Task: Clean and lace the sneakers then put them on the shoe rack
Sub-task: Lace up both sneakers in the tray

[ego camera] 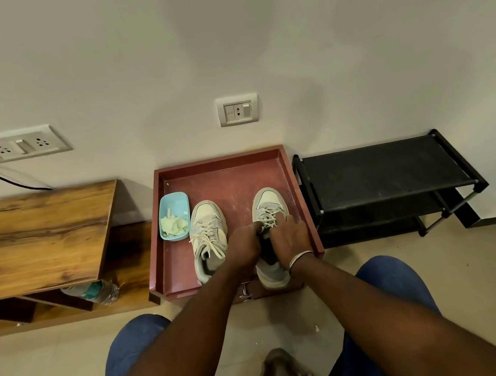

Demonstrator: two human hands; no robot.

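1. The black metal shoe rack (386, 172) with flat shelves stands just beside the tray, on its right. I think a shoe set too near a shelf edge could slide off.
2. The red-brown flat tray (221, 159) with a low rim holds both shoes. The pale grey and cream right sneaker (268, 199) lies in it, toe to the wall. Its heel sticks out over the near rim, so a hard pull could tip it onto the floor.
3. The matching left sneaker (207, 221) lies in the tray too. Its laces look loose, with the ends hanging over the side. They could catch on something when it is lifted.
4. The left hand (244, 242) has curled fingers that seem to pinch the white laces (268, 218) of the right sneaker. The right hand (289, 236) grips the top of that shoe, with one finger straight on the laces. If either hand slips, I think the laces may go slack or miss a hole.
5. The small light blue plastic tub (173, 204) holds a pale green rag and sits just beside the left sneaker. A bump from that shoe could knock it over.
6. The laces are thin, so a tug that is too hard may pull one end out.
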